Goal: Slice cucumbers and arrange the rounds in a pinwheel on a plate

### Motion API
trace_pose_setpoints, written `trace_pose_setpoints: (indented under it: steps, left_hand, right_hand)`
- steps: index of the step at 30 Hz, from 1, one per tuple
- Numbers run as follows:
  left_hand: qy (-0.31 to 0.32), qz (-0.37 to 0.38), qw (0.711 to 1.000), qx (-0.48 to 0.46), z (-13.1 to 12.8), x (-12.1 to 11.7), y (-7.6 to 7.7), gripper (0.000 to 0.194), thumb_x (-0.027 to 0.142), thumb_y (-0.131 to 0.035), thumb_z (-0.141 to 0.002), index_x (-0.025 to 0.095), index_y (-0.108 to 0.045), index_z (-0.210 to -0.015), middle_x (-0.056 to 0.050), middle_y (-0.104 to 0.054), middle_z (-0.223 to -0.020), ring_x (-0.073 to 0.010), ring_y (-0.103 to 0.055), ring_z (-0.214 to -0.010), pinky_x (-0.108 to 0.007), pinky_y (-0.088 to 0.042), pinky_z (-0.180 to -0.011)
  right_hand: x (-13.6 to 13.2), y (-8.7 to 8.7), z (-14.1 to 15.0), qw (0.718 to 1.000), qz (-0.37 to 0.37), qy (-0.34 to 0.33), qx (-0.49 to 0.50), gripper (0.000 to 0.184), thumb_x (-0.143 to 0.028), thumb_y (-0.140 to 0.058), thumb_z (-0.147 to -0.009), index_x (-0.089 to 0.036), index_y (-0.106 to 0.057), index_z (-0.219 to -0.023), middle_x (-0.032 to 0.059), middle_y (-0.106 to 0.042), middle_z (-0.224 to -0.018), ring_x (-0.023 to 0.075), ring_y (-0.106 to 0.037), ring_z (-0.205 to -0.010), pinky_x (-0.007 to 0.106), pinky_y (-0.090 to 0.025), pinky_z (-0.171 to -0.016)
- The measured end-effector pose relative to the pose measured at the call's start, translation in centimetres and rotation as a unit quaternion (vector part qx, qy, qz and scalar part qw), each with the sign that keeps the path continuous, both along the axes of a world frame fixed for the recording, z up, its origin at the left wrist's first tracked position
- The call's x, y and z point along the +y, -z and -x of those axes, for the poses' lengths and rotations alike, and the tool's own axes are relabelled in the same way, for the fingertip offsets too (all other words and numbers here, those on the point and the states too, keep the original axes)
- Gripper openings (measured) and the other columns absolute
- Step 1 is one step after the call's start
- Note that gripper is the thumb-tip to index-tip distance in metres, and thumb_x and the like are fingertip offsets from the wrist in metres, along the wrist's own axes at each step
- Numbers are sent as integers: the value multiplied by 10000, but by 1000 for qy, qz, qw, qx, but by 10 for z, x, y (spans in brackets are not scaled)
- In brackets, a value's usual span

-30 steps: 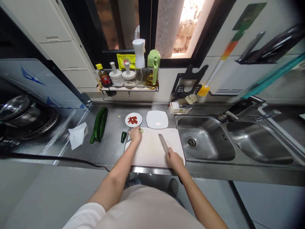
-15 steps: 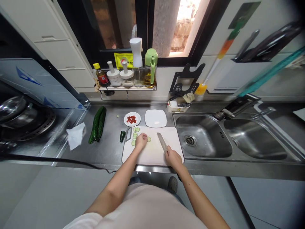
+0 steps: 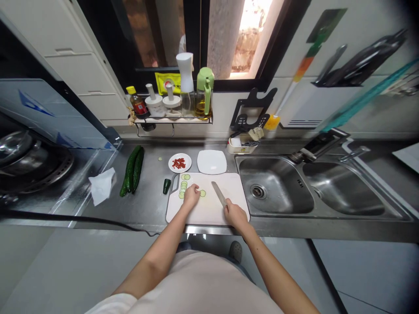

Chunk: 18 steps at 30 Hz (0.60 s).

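Gripping knife (image 3: 218,193), right hand (image 3: 235,215) closed; left hand (image 3: 190,196) fingers touching cucumber slices (image 3: 183,185)

The counter (image 3: 147,205) is showing as brushed steel, dully gleaming, and the double sink (image 3: 278,192) on the right is shining the same metal, a little glossier. The cutting board (image 3: 209,209) near the middle is looking like smooth matt white plastic. The knife (image 3: 218,199) blade is glinting as polished metal. The two plates (image 3: 212,162) beyond the board are looking glazed and glossy white. On the left, the crumpled tissue (image 3: 102,185) is reading as soft matt paper, and the whole cucumbers (image 3: 132,169) are showing dark, slightly bumpy skin. The far bottles (image 3: 185,87) are gleaming as clear glass and smooth plastic.
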<state>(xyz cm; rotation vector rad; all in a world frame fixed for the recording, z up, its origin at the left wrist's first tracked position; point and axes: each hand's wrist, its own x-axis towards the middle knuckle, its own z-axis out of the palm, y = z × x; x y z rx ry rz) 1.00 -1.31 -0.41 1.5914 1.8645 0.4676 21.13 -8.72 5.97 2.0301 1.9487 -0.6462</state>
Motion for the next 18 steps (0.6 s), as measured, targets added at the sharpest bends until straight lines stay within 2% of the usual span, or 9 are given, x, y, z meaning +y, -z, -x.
trace_pose_setpoints:
  steps: [7,18]
  left_hand:
    - [-31,-2,999,-6,2,2,-1,301,159,-576,-761,178,-552,-1060,-12,-638,-763,-167,-604,-792,-248,-395,-719]
    - [-35,4,999,-14,2,3,0,268,157,-596,-758,181,-563,-1023,-12,-628,-756,-160,-597,-786,-240,-395,-725]
  right_hand:
    - [-12,-8,-5,999,-12,-39,6,262,-293,-288,-950,-213,-465,-1126,95,-668,-952,206,-627,-878,269,-348,-692]
    - [-26,-13,-6,992,-11,-127,-1,220,-257,-319,-932,-213,-486,-1067,96,-675,-917,220,-632,-871,272,-341,-681]
